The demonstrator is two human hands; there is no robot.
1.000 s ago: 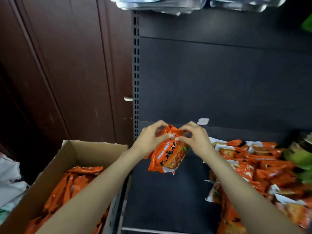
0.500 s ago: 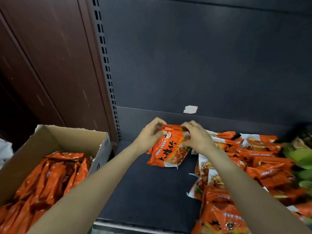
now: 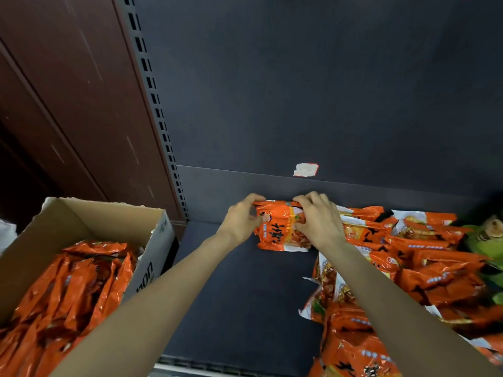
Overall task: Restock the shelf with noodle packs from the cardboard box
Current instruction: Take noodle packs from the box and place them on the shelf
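Note:
An orange noodle pack (image 3: 280,231) stands upright at the back of the dark shelf (image 3: 239,292), against its rear wall. My left hand (image 3: 241,220) grips the pack's top left edge and my right hand (image 3: 318,220) grips its top right side. To the right lies a pile of orange noodle packs (image 3: 402,257), touching the held pack. At the lower left an open cardboard box (image 3: 152,240) holds several more orange packs (image 3: 68,289).
A slotted metal upright (image 3: 155,104) and a brown wooden panel (image 3: 68,104) border the shelf on the left. A torn white label (image 3: 305,170) sticks to the back wall. Green packs (image 3: 487,243) lie at the far right. Bare shelf floor shows between box and pile.
Both hands carried the pack down and back, from mid-air to standing against the shelf's rear wall beside the pile. The view moved closer and lower.

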